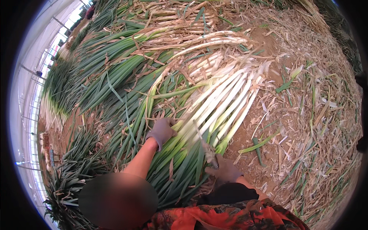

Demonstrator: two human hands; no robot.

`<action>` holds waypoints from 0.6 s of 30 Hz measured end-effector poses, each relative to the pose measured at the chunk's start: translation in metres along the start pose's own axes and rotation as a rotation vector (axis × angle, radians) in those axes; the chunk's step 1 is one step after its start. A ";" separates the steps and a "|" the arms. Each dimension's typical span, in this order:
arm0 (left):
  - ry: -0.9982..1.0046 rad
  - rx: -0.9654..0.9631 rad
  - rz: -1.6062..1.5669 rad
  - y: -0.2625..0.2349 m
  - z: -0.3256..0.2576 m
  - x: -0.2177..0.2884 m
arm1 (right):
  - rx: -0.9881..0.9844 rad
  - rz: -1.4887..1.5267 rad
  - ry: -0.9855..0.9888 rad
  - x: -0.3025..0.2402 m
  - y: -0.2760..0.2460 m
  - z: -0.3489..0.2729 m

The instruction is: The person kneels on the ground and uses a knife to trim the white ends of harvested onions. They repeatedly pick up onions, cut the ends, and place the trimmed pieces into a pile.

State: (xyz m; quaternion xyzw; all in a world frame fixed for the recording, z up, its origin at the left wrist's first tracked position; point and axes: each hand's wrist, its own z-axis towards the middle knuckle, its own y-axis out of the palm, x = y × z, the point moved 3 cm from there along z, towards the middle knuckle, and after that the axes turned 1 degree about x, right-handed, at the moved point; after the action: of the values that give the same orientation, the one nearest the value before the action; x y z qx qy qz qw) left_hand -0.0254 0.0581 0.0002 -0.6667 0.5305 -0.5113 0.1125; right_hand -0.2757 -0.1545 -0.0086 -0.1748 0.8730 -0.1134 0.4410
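I see my left hand (161, 131), gloved in grey, resting palm-down just left of centre on a bundle of long leeks (214, 109); its grip is loosely curled over the stalks where white turns to green, pressing more than clenching. My right hand (226, 170), at lower centre, has its grip clenched around a thin string or dry strip (203, 140) that runs up and left across the bundle. The leeks lie with their long axis slanting from lower left to upper right, white root ends toward the upper right, green tops toward me. The bundle sits directly ahead of both hands; the left hand is already on it, the right just beside its near edge. More leeks (115, 57) are heaped at upper left; dry husks and straw (318, 115) cover the soil at right.
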 end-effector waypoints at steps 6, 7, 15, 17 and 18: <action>0.085 0.163 0.059 -0.005 -0.018 0.024 | 0.046 0.113 0.061 -0.007 0.001 0.006; 0.052 0.137 0.017 -0.005 -0.020 0.020 | 0.005 0.075 0.067 -0.008 0.006 0.002; 0.008 0.214 -0.353 0.012 -0.001 -0.035 | 0.109 -0.053 0.106 0.000 -0.014 0.032; -0.035 0.243 -0.234 0.022 -0.003 -0.028 | 0.246 -0.029 0.108 0.011 -0.043 0.062; -0.037 0.288 -0.163 0.025 0.000 -0.054 | 0.251 0.009 0.099 0.004 -0.050 0.080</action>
State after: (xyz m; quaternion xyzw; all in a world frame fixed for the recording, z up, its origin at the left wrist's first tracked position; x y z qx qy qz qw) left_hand -0.0358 0.0919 -0.0476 -0.6937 0.3938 -0.5772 0.1747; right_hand -0.2025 -0.2054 -0.0407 -0.1086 0.8734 -0.2282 0.4162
